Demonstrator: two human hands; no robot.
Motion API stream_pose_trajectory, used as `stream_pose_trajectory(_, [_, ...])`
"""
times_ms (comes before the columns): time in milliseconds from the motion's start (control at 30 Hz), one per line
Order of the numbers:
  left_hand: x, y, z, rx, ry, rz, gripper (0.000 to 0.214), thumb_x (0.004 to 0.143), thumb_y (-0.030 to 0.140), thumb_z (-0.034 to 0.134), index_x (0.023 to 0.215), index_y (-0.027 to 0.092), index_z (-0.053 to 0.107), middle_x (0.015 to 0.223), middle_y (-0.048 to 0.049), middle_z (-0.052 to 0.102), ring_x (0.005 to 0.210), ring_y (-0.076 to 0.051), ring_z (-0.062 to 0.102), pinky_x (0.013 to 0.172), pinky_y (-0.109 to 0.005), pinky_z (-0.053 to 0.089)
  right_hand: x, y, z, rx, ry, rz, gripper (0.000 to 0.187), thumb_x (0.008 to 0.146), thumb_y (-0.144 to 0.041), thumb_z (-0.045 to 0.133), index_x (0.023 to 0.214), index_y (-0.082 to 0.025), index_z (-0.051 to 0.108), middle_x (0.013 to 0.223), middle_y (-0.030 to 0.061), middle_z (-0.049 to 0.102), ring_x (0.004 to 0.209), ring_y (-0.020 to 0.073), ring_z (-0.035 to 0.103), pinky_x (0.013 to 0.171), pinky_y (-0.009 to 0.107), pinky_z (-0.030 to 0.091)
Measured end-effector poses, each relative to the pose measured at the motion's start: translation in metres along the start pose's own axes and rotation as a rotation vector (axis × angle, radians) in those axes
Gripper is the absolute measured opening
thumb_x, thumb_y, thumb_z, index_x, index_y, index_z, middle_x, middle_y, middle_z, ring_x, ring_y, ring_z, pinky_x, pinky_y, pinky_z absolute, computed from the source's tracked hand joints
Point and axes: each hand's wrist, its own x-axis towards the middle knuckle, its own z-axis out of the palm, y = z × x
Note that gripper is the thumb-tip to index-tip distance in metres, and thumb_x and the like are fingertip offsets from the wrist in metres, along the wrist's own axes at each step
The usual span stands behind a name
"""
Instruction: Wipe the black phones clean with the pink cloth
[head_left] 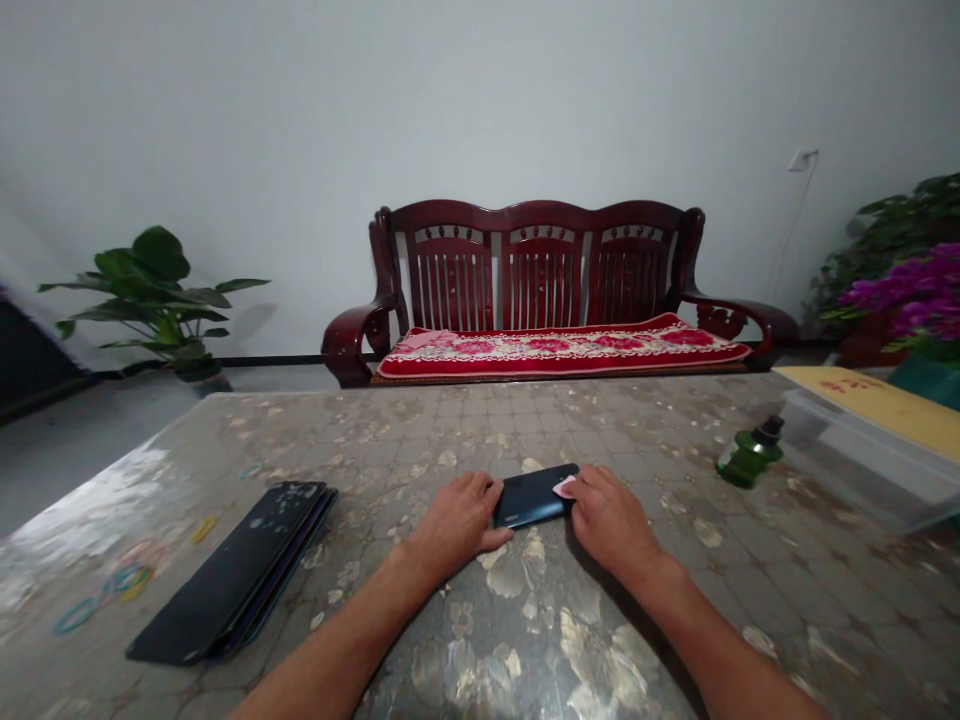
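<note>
A dark blue smartphone [534, 497] lies back up on the table before me, its brand lettering near the lower left corner. My left hand [466, 510] grips its left end, with the thumb along the near edge and the fingers at the far side. At the right end, my right hand [601, 512] has its fingers closed on a small pink piece [565, 487], cloth or paper, pressed against the phone's back. Part of that piece is hidden under the fingers. To the left rests a stack of flat black phone-like slabs [232, 575], the top one speckled with pale spots.
Coloured rubber bands [124, 582] lie left of the stack. A green pump bottle [750, 455] stands at the right, beside a clear plastic box [862, 470] with a yellow sheet [885, 395] on top. Beyond the patterned table [390, 430] is a wooden bench [540, 260].
</note>
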Motion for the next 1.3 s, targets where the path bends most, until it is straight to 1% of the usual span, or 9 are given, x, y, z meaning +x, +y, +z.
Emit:
stream_pose_trajectory(100, [0.001,-0.001,0.002,0.004,-0.004,0.002,0.046,0.086,0.046,0.070,0.121,0.017,0.060,0.117,-0.0122,0.065,0.107,-0.030,0.060,0.094,-0.039,0.048,0.001,0.003,0.001,-0.011,0.018,0.006,0.035,0.084,0.000,0.051,0.100,-0.020,0.076,0.095,0.0083,0.067,0.098,0.0234,0.058,0.088,0.031,0.045])
stream_pose_trajectory(267, [0.001,-0.003,0.002,0.026,-0.004,0.019,0.046,0.088,0.046,0.068,0.122,0.015,0.059,0.119,-0.0136,0.064,0.109,-0.030,0.059,0.095,-0.040,0.047,-0.002,-0.004,0.000,0.065,-0.013,-0.105,0.037,0.083,0.001,0.052,0.100,-0.022,0.076,0.095,0.0061,0.066,0.097,0.0210,0.058,0.087,0.028,0.045])
stream_pose_trajectory(533, [0.002,0.003,-0.002,0.049,-0.033,0.001,0.045,0.090,0.043,0.066,0.123,0.014,0.059,0.120,-0.0147,0.065,0.109,-0.031,0.060,0.094,-0.041,0.049,0.000,0.004,-0.002,-0.002,0.022,0.017,0.033,0.084,-0.002,0.052,0.099,-0.020,0.076,0.094,0.0080,0.066,0.097,0.0223,0.058,0.088,0.030,0.044])
stream_pose_trajectory(733, [0.002,0.002,0.001,0.025,-0.024,0.000,0.048,0.088,0.043,0.069,0.127,0.016,0.057,0.123,-0.0142,0.064,0.111,-0.031,0.060,0.095,-0.040,0.048,-0.002,-0.004,0.003,0.042,-0.017,-0.135,0.037,0.081,-0.001,0.054,0.102,-0.022,0.075,0.097,0.0068,0.066,0.098,0.0217,0.057,0.085,0.029,0.045])
stream_pose_trajectory(967, [0.001,0.002,0.000,-0.002,0.002,-0.017,0.044,0.088,0.043,0.069,0.123,0.019,0.058,0.123,-0.0124,0.064,0.111,-0.031,0.060,0.095,-0.040,0.047,0.001,0.010,0.002,-0.009,0.023,0.032,0.036,0.084,-0.001,0.051,0.102,-0.021,0.076,0.096,0.0083,0.066,0.098,0.0222,0.058,0.087,0.030,0.046])
stream_pose_trajectory(1033, [0.001,0.002,-0.001,-0.004,0.000,-0.019,0.044,0.088,0.043,0.069,0.123,0.019,0.058,0.122,-0.0119,0.064,0.111,-0.030,0.060,0.095,-0.039,0.047,0.000,0.007,0.003,0.002,0.015,-0.001,0.038,0.084,-0.001,0.051,0.104,-0.020,0.076,0.098,0.0086,0.066,0.099,0.0225,0.057,0.089,0.030,0.045])
stream_pose_trajectory(1167, [0.001,0.005,-0.003,0.005,-0.025,-0.017,0.044,0.088,0.043,0.069,0.122,0.017,0.058,0.121,-0.0130,0.065,0.109,-0.031,0.060,0.093,-0.040,0.048,-0.002,-0.003,0.005,0.038,-0.024,-0.140,0.040,0.081,0.000,0.053,0.107,-0.022,0.075,0.096,0.0074,0.064,0.097,0.0222,0.056,0.086,0.029,0.046])
stream_pose_trajectory(1233, [0.001,0.006,-0.003,0.014,-0.034,-0.018,0.043,0.089,0.042,0.069,0.122,0.016,0.059,0.121,-0.0143,0.065,0.109,-0.032,0.060,0.093,-0.041,0.049,-0.001,-0.002,0.004,0.044,-0.026,-0.148,0.041,0.081,0.000,0.053,0.107,-0.023,0.075,0.094,0.0069,0.064,0.097,0.0217,0.056,0.085,0.029,0.046])
stream_pose_trajectory(1300, [0.002,0.007,-0.002,0.019,-0.036,-0.018,0.042,0.090,0.041,0.068,0.122,0.015,0.059,0.121,-0.0156,0.064,0.110,-0.032,0.060,0.093,-0.042,0.049,0.000,0.003,0.003,0.040,0.000,-0.098,0.040,0.083,-0.001,0.052,0.106,-0.023,0.075,0.095,0.0073,0.064,0.098,0.0214,0.056,0.087,0.029,0.046])
